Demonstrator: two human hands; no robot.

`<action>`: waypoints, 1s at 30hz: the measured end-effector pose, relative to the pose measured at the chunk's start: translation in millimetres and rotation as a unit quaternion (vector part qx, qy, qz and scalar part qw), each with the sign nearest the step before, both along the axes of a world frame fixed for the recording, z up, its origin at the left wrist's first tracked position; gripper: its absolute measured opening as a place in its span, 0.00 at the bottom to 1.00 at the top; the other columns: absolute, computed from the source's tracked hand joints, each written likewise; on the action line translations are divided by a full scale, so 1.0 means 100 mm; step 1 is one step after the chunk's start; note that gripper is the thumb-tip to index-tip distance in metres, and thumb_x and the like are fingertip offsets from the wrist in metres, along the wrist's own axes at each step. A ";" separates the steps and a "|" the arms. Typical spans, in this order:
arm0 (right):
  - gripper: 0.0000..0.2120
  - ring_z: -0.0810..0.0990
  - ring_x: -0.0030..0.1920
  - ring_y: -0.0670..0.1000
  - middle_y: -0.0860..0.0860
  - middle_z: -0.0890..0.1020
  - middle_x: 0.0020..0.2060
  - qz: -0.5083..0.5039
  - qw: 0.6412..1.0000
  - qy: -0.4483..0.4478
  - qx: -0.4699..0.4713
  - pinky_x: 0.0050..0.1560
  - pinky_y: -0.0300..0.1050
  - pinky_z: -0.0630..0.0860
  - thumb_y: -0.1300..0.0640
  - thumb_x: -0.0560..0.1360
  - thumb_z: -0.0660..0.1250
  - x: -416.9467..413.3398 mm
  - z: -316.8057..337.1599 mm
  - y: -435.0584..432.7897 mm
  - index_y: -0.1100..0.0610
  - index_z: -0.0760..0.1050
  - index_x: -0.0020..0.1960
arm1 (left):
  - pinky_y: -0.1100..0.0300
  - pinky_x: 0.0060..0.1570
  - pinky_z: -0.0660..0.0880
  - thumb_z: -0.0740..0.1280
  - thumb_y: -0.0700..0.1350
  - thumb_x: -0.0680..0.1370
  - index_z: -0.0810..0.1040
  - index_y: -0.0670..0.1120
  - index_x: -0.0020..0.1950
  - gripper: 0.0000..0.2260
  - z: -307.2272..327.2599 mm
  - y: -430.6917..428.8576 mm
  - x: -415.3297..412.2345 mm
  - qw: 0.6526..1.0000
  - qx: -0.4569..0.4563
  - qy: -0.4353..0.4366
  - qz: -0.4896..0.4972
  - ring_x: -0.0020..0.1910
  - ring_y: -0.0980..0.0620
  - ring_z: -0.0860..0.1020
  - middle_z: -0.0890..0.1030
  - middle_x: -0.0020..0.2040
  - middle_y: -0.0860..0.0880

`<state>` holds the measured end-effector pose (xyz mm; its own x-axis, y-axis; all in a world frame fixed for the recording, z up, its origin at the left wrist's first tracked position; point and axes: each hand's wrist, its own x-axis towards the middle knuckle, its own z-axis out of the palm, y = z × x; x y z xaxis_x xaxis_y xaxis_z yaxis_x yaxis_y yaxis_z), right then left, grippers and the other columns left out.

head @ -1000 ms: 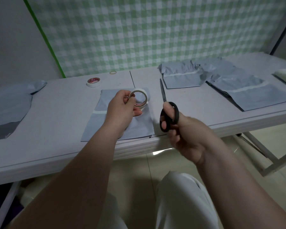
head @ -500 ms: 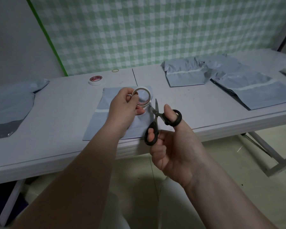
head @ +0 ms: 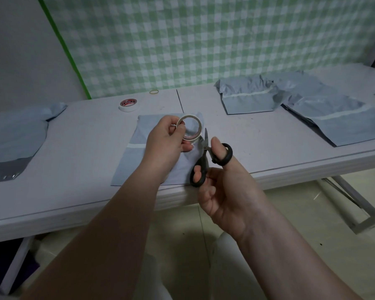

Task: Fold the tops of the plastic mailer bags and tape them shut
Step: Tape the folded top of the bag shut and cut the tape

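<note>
Two rolls of tape are in view. A white roll of tape is held up in the left hand, and a second white roll with red print lies flat towards the back of the white table. There is one pair of black-handled scissors and one yellow rubber band near the table's far edge.

I count at least four grey-blue plastic mailer bags. A flat front bag lies under the hands at the near edge, and a left bag runs out of view. At the back right is a folded bag, with a larger right bag overlapping it. Whether that heap holds more cannot be told.

The left forearm reaches forward with the hand raised above the front bag. Its grip pinches the roll's rim between thumb and fingers, and the roll's hole faces the camera. The right hand sits at the table's near edge, its grip closed round the scissors, with the thumb through the upper loop and fingers through the lower. The blades point up and away, with the tip just beside the held roll's lower right edge. They look nearly together.

The front bag lies flat with a white strip across it. The two bags on the right each show a white strip with a crumpled top above it. What any bag contains cannot be seen.
</note>
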<state>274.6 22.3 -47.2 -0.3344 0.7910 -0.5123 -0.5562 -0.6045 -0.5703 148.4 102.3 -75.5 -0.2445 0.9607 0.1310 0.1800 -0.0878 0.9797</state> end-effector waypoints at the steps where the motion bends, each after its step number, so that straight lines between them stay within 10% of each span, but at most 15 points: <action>1: 0.21 0.66 0.23 0.44 0.51 0.75 0.29 0.004 1.000 -0.010 0.004 0.19 0.30 0.68 0.39 0.70 0.69 0.00 -0.02 0.00 0.58 0.75 0.47 | 0.51 0.50 0.80 0.60 0.42 0.81 0.74 0.49 0.46 0.06 0.00 0.00 0.00 1.000 0.001 -0.001 -0.001 0.31 0.59 0.79 0.77 0.41 0.48; 30: 0.14 0.66 0.24 0.43 0.50 0.74 0.27 -0.018 0.998 -0.059 0.033 0.17 0.31 0.62 0.44 0.66 0.72 0.01 -0.07 0.00 0.54 0.77 0.33 | 0.51 0.48 0.79 0.61 0.42 0.81 0.75 0.46 0.48 0.04 -0.03 0.02 -0.01 1.000 0.000 -0.007 0.006 0.31 0.58 0.79 0.78 0.44 0.45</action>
<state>275.7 22.6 -53.8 -0.2455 0.8346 -0.4931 -0.5030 -0.5445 -0.6712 147.2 104.4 -78.3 -0.2574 0.9579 0.1273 0.1668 -0.0857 0.9823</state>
